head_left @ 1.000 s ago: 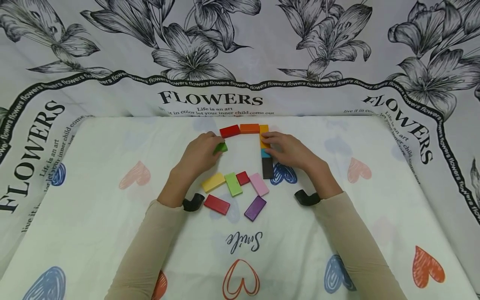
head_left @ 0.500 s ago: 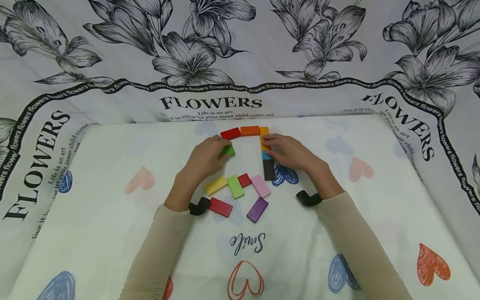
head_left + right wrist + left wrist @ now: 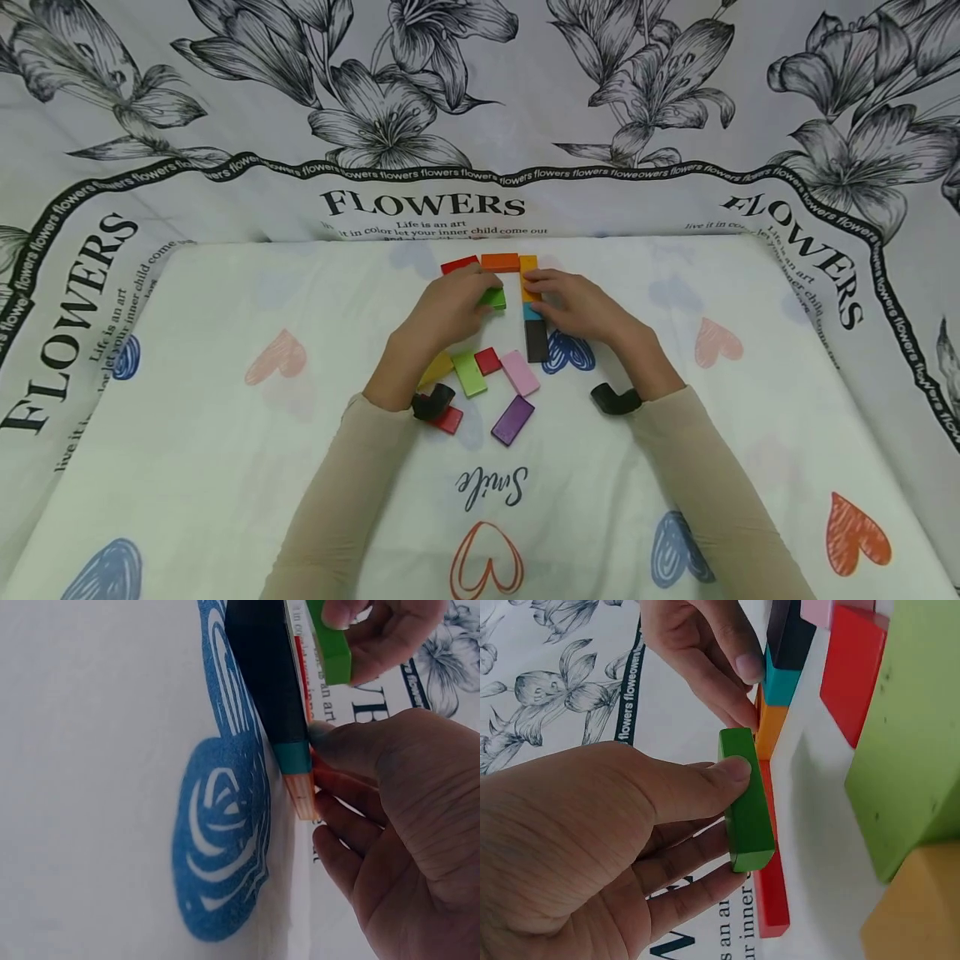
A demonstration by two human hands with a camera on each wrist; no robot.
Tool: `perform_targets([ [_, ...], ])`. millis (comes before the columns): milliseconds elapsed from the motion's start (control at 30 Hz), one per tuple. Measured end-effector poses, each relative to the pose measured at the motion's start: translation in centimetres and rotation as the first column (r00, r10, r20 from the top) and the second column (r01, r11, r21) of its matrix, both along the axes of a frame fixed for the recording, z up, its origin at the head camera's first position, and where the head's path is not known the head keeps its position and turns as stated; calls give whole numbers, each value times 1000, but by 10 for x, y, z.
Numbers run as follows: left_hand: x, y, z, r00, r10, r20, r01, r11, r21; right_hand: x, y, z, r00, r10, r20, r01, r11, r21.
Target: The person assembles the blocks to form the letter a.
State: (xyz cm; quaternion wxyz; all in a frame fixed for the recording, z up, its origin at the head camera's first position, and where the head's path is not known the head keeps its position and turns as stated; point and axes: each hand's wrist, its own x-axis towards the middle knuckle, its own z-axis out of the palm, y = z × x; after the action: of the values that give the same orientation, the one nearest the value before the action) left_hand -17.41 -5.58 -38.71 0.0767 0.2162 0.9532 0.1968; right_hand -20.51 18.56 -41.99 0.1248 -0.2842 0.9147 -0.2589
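Near the orange block (image 3: 500,263), the left hand (image 3: 445,310) pinches the green block (image 3: 750,817) between thumb and fingers; the right hand (image 3: 581,305), loosely bent, no clear grip, touches the amber block (image 3: 528,265) and blue block (image 3: 531,312). Overshoot here, and green could shove those 2 askew! Its long axis runs roughly sideways, 1 end towards amber.

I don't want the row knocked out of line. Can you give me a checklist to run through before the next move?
1. Green block pinched by the left hand: ok.
2. Right hand at the amber block and blue block: ok.
3. Black block end to end with the blue block: ok.
4. Far red block straight with the orange block: not ok, it lies angled.
5. Near red block clear of the black wrist piece: cannot tell, the piece hides part of it.
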Motion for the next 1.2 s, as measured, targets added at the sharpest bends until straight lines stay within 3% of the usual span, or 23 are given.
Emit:
perform_targets([
  [200, 1, 6, -5, 1000, 1, 13, -1, 1000, -22, -1, 1, 0, 1000, 3, 3, -3, 1000, 24],
  [467, 2, 18, -1, 999, -40, 0, 40, 999, -10, -2, 9, 5, 1000, -16, -19, 16, 1000, -10],
  [700, 3, 17, -7, 998, -47, 36, 49, 997, -58, -2, 3, -1, 1000, 9, -8, -9, 999, -30],
  [1200, 0, 23, -16, 997, -75, 6, 75, 995, -72, -3, 1, -1, 1000, 3, -13, -3, 1000, -14],
])
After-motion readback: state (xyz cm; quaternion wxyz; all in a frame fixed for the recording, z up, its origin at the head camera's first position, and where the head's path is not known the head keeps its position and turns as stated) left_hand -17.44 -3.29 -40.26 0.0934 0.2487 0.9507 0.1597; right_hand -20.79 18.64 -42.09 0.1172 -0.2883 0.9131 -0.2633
